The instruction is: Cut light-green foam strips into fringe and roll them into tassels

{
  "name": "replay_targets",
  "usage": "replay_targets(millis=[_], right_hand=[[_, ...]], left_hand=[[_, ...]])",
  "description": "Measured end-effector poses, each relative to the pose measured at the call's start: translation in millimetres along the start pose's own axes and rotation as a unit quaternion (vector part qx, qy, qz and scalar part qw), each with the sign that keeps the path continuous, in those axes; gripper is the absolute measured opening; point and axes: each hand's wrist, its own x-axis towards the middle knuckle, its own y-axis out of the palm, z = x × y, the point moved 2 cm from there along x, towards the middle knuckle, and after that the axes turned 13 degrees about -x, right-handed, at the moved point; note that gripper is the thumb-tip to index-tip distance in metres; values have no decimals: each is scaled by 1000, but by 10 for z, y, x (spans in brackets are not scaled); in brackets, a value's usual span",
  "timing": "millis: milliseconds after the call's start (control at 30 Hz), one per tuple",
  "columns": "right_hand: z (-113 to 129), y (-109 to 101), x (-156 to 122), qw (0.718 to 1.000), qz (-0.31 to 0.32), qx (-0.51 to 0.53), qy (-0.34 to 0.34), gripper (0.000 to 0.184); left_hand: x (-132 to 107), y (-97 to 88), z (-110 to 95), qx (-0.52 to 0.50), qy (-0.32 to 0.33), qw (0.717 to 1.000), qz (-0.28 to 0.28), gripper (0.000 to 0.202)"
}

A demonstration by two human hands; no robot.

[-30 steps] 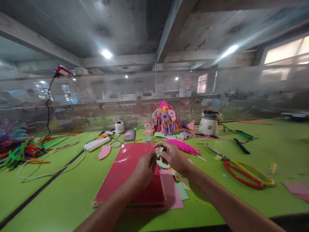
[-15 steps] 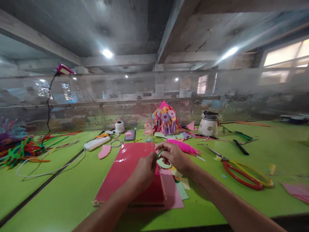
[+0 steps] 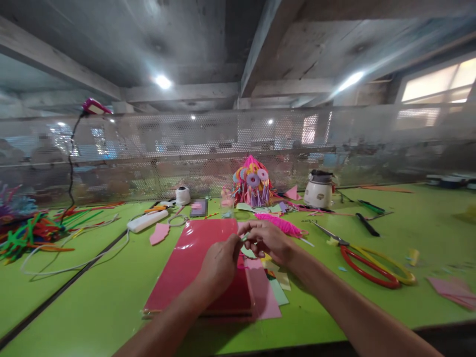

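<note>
A small pale green piece [image 3: 244, 238], paper or thin foam, is pinched between my two hands above the right edge of a red pack of sheets [image 3: 203, 253] in clear wrapping. My left hand [image 3: 222, 258] closes on its near side with thumb and forefinger. From the right, my right hand [image 3: 268, 242] grips it with bent fingertips. Below my right hand lies a pale green cut-out with a wavy edge [image 3: 248, 252], partly covered. Pink sheets [image 3: 265, 292] and green scraps [image 3: 278, 291] stick out beside the red pack.
Scissors [image 3: 372, 265] with red and yellow handles lie at the right. Behind my hands are a bright pink yarn bundle [image 3: 280, 224], a colourful tasselled ornament [image 3: 253, 181] and a white pot [image 3: 319, 191]. A power strip [image 3: 148, 221] and pipe cleaners [image 3: 33, 233] lie left.
The green piece has turned between my fingers, and less of it shows. My right hand's fingers have shifted slightly; my left hand keeps its pinch. The whole view has moved a little.
</note>
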Motion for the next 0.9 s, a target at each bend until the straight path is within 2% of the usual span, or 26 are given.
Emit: replay_targets(millis=[100,200,367,500,633,767,900], right_hand=[[42,-49,-25,1000,8,23,-1,13],[74,-73,-50,999,4,30,-15,10],[99,-56,-72,999,3,-15,-50,12],[95,-56,-66,999,15,-4,-46,12],[118,-63,-80,997,14,-8,-75,12],[136,-36,-84,992,-10,-39,-119,17],[74,-10,-38,992,-43,-5,-118,24]], left_hand=[[11,3,-47,177,46,983,10,21],[18,-1,-74,234,58,970,21,24],[9,-16,-111,221,82,972,25,28],[-10,-7,-125,215,92,972,27,27],[-10,-9,-136,194,87,977,19,27],[-6,-19,-156,143,87,986,17,29],[-11,-26,-190,120,86,989,17,31]])
